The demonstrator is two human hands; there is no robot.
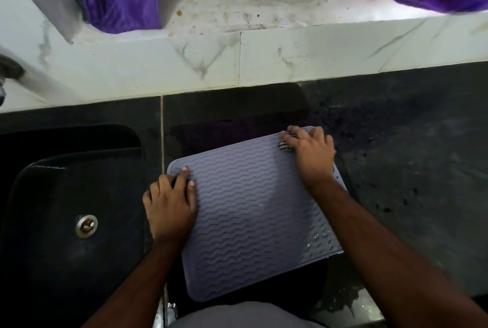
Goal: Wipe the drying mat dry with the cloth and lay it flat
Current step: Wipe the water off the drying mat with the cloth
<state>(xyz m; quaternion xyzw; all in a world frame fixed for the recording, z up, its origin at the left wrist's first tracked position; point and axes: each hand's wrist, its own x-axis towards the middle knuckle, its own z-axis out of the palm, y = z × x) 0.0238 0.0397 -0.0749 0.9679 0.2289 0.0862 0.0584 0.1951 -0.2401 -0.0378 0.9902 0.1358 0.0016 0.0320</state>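
A grey drying mat (253,216) with a wavy ribbed surface lies on the dark counter, turned slightly clockwise, with water drops near its right front corner. My left hand (171,203) presses flat on the mat's left edge, fingers apart. My right hand (310,153) rests on the far right corner, closed over a small dark striped cloth (285,146) that peeks out under the fingers.
A black sink (52,222) with a metal drain (86,225) sits to the left of the mat. The dark counter (409,169) to the right is wet and speckled. A white marble-look backsplash (237,63) runs behind, with purple fabric (121,2) hanging above.
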